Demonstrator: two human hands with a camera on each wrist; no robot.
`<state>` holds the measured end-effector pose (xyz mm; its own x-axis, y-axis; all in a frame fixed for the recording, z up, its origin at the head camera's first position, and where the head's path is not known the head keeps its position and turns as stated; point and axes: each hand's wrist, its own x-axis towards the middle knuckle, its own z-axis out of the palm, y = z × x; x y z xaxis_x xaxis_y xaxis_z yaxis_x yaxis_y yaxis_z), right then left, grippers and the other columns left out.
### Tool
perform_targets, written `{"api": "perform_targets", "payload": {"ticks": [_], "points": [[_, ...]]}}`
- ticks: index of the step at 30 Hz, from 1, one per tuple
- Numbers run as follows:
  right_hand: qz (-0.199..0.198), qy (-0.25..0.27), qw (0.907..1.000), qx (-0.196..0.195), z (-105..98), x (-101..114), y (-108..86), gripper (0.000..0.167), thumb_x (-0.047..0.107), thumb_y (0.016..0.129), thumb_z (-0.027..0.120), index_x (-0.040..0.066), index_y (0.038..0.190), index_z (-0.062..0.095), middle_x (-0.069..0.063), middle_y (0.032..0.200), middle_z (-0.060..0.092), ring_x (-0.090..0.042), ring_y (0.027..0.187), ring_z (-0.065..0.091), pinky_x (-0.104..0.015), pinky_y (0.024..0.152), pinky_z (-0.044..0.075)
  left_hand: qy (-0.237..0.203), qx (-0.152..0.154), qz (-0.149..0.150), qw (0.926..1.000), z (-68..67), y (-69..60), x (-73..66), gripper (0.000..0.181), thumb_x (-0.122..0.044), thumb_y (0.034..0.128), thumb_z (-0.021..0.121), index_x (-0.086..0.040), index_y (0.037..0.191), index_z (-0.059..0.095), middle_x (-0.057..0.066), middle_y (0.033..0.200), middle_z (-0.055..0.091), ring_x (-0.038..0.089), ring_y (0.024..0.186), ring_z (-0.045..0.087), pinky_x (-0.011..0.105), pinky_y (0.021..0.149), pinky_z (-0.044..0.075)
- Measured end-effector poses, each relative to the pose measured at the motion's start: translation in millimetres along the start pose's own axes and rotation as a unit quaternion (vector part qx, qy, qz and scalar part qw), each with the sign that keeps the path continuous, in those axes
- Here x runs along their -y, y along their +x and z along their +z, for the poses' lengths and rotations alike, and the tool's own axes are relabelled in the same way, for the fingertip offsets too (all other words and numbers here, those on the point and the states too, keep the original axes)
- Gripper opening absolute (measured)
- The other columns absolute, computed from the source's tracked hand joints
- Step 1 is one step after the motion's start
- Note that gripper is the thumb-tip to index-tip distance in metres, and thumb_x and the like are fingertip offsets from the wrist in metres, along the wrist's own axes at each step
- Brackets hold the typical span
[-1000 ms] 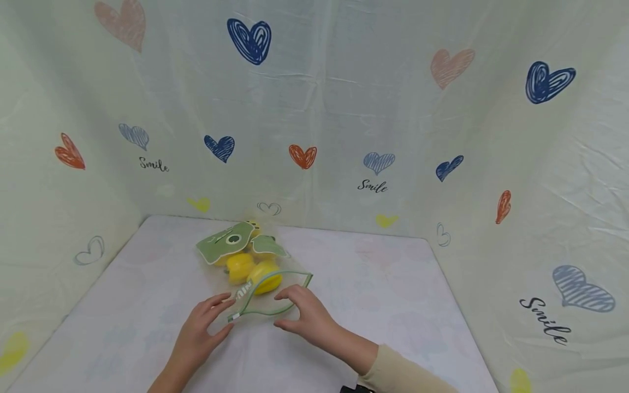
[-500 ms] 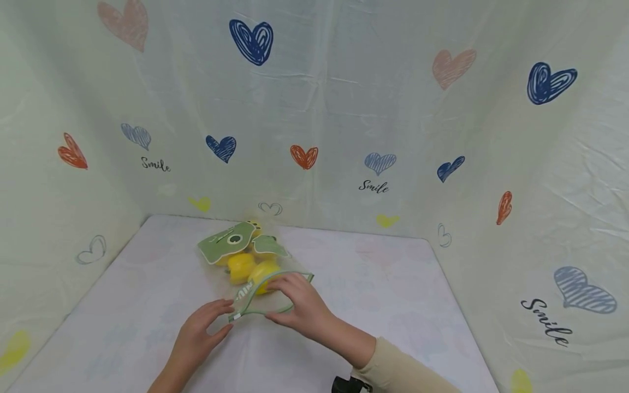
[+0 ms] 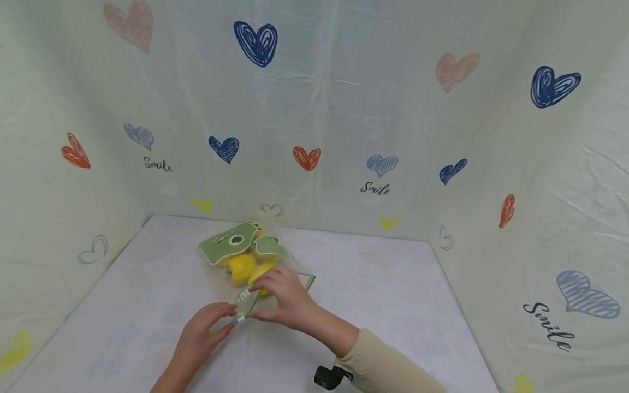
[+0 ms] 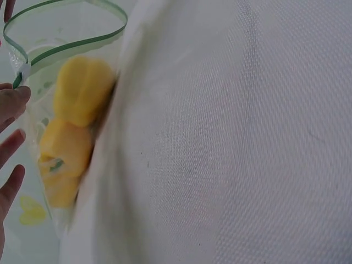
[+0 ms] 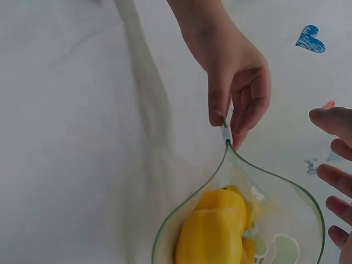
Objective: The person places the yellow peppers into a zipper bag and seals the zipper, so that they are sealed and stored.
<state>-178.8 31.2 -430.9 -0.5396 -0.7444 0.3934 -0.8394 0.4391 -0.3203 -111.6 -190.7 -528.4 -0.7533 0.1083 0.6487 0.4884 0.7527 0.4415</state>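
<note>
A clear zip bag (image 3: pixel 223 248) with green prints and a green rim lies on the table. Inside it are several yellow bell peppers (image 3: pixel 242 268), some partly hidden behind the print. My left hand (image 3: pixel 201 327) pinches the near left corner of the bag beside the white slider (image 5: pixel 226 133). Over the bag's mouth reaches my right hand (image 3: pixel 285 297), its thumb and fingers spread apart near that slider. In the right wrist view the mouth gapes wide, with the right fingers (image 5: pixel 338 179) off to its right side.
A white table (image 3: pixel 383 305) carries the bag. Light curtains (image 3: pixel 324 98) printed with hearts surround it at the back and sides. A black device (image 3: pixel 328 377) sits by my right sleeve (image 3: pixel 388 363).
My right hand has moved left across the bag's mouth, toward the slider corner. The left hand keeps its pinch at nearly the same spot. The view has shifted slightly.
</note>
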Motion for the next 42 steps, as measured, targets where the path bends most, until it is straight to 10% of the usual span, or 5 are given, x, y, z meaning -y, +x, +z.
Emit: {"api": "perform_targets", "payload": {"ticks": [18, 42], "points": [[0.065, 0.010, 0.9942, 0.085, 29, -6, -5.4, 0.036, 0.038, 0.079, 0.081, 0.022, 0.110, 0.073, 0.017, 0.109, 0.065, -0.005, 0.108, 0.049, -0.027, 0.094, 0.039, -0.032, -0.017, 0.009, 0.9993, -2.6, 0.0, -6.4, 0.042, 0.011, 0.0529, 0.087, -0.014, 0.084, 0.074, -0.012, 0.088, 0.069, 0.012, 0.084, 0.063, 0.006, 0.084, 0.042], [0.084, 0.102, 0.9899, 0.051, 68, -8, -5.7, 0.020, 0.027, 0.083, 0.078, 0.021, 0.102, 0.074, 0.018, 0.090, 0.068, -0.001, 0.090, 0.056, -0.016, 0.085, 0.039, 0.002, -0.001, -0.051, 0.9987, 0.0, 0.4, -11.1, 0.035, 0.006, 0.0633, 0.084, -0.019, 0.085, 0.072, -0.015, 0.085, 0.066, 0.009, 0.082, 0.062, 0.008, 0.078, 0.045]]}}
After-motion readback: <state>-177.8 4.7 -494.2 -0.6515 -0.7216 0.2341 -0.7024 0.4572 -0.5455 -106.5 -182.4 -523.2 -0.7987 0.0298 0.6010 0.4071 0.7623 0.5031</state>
